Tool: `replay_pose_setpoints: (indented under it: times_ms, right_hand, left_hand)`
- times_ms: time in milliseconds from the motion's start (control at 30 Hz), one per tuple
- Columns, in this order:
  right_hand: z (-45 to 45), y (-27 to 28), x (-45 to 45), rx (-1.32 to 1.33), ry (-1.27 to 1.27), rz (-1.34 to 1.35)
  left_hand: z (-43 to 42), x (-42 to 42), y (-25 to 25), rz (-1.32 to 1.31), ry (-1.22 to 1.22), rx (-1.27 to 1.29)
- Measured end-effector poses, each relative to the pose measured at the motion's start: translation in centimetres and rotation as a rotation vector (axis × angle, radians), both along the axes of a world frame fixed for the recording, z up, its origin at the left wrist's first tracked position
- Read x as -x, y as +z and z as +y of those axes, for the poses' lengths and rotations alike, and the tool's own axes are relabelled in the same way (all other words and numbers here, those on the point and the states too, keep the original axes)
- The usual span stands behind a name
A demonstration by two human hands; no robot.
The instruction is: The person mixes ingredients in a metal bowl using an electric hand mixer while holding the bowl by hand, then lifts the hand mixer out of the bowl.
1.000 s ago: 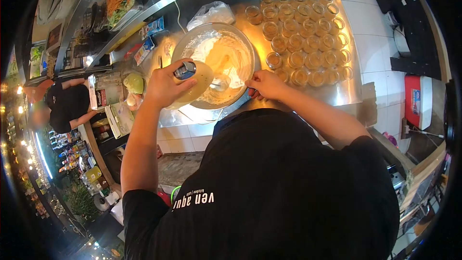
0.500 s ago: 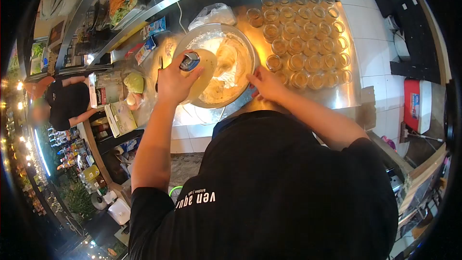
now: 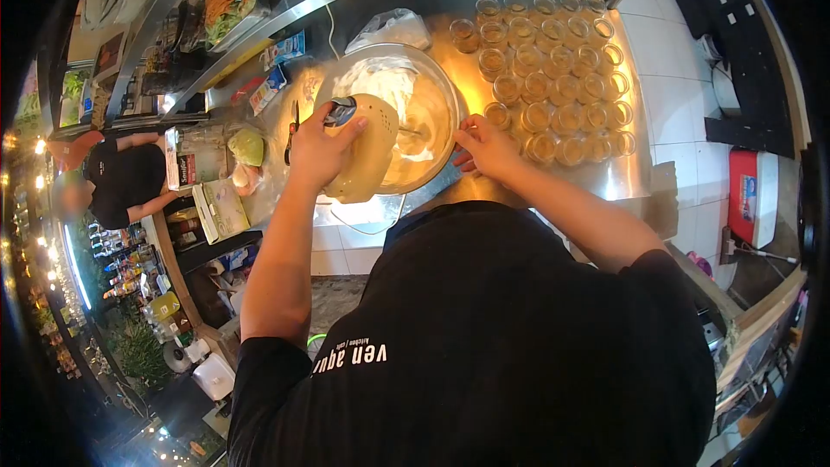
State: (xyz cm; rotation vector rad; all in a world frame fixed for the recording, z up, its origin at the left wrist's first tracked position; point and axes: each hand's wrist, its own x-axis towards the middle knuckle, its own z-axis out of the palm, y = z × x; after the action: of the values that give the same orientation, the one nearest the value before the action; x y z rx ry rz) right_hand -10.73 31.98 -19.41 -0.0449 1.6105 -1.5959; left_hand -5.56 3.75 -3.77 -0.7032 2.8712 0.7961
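Observation:
My left hand [image 3: 320, 151] is wrapped round the handle of a cream-yellow hand mixer [image 3: 370, 151], held over the left side of a large mixing bowl [image 3: 453, 95]. In the bowl lies a pale tan batter or cream with a whiter patch [image 3: 372, 78]. A beater shows by the mixer's right side, down in the mixture; the rest is hidden by the mixer body. With bent fingers, my right hand [image 3: 486, 149] grips the bowl's right rim. A white cord [image 3: 380, 227] hangs below the mixer.
Rows of glass jars [image 3: 553, 86] with tan contents stand at the right of the steel table [image 3: 635, 175]. Behind the bowl lies a clear plastic bag [image 3: 389, 28]. Scissors [image 3: 292, 131], cartons [image 3: 268, 91] and a green vegetable [image 3: 246, 147] are left. Another person [image 3: 121, 177] stands far left.
The mixer has turned and shifted toward my body, showing more of its vented side. The swirl in the mixture has changed shape. My right hand stays at the rim; the view has shifted slightly.

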Motion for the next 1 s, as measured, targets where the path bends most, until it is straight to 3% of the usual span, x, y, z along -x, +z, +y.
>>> replay_pose_setpoints:
  times_ms: [100, 167, 300, 367, 467, 533, 600, 633, 700, 800, 1000]
  right_hand:
    - [-0.8, -0.3, -1.0, -0.012, 0.050, 0.026]
    - [-0.7, -0.3, -2.3, 0.063, 0.326, -0.118]
    - [0.0, 2.3, -0.6, -0.103, 0.360, -0.164]
    - [0.2, 2.6, -0.2, -0.092, -0.048, -0.035]
    - [-0.8, 0.0, -1.1, 0.005, -0.025, 0.055]
    - [-0.6, 0.1, -1.9, -0.001, 0.074, -0.016]
    - [-0.3, 0.4, -1.6, -0.039, 0.397, -0.142]
    - [-0.1, 0.7, -1.1, -0.037, 0.401, -0.138]
    - [0.6, 1.0, -0.5, -0.053, 0.114, -0.100]
    - [0.2, 0.6, -0.3, -0.019, -0.032, -0.024]
    - [-0.3, 0.9, -0.7, -0.042, -0.004, -0.010]
  left_hand:
    - [0.6, 0.3, -0.9, 0.055, 0.069, -0.090]
    - [0.4, 0.5, -1.9, 0.080, 0.103, -0.070]
    - [-0.3, 0.2, -1.6, 0.067, 0.073, -0.030]
    - [-0.3, 0.1, -1.4, 0.018, 0.072, -0.007]
    - [0.1, 0.3, -2.1, 0.033, 0.099, -0.083]
    - [0.9, 0.6, -1.7, 0.089, 0.116, -0.192]
    - [1.0, 0.7, -0.5, 0.036, 0.081, -0.047]
    - [0.9, 0.5, 0.0, 0.040, 0.085, -0.045]
    - [0.6, -0.1, 0.9, -0.034, 0.033, -0.020]
    - [1.2, -0.2, 1.8, -0.059, 0.017, 0.000]
    - [1.7, -0.5, 2.2, -0.046, -0.021, 0.015]
